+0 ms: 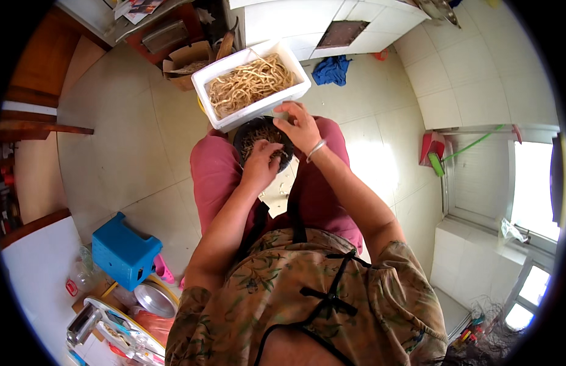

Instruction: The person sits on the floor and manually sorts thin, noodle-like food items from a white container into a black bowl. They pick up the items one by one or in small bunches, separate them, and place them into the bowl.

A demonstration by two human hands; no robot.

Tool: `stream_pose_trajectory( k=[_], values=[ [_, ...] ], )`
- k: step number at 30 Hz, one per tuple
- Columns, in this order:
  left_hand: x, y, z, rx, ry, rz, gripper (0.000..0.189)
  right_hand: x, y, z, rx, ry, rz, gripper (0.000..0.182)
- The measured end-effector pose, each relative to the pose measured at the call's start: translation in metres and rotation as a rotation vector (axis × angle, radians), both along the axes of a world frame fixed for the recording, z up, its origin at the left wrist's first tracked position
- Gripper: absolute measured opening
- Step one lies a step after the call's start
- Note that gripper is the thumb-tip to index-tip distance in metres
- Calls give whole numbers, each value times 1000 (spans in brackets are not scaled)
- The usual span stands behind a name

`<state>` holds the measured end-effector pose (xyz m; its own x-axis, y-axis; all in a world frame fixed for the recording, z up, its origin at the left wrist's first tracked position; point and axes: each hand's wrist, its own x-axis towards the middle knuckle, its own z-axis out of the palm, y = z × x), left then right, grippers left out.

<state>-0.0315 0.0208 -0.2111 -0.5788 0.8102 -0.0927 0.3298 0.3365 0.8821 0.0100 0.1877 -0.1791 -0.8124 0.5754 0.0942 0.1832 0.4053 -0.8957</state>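
My left hand (261,165) hangs over a dark round basin (237,146) between my knees, its fingers curled. I cannot make out whether anything is between them. Thin brown stem-like scraps (257,133) lie in the basin. To its right, my right hand (301,130), with a silvery bangle on the wrist, is raised near the front edge of a white foam box (260,113). Its thumb and fingers are apart, with nothing seen between them. Long, pale yellow root-like strands (253,82) fill the box, which stands just beyond the basin.
An open cardboard box (184,64) is behind the foam box at left. A blue cloth (331,70) lies on the tiled floor. At left stands a blue plastic stool (123,251); at right, a red dustpan (431,147) and a green brush (435,164). Pale scraps dot the floor between my legs.
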Motion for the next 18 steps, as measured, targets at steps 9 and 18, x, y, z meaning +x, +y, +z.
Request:
stream_pose_trajectory(
  k=[9, 18],
  values=[
    [3, 4, -15, -252, -50, -217, 33, -133, 75, -71, 261, -379, 85, 29],
    [-1, 0, -13, -219, -60, -255, 27, -171, 65, -78, 437, -642, 33, 32]
  ],
)
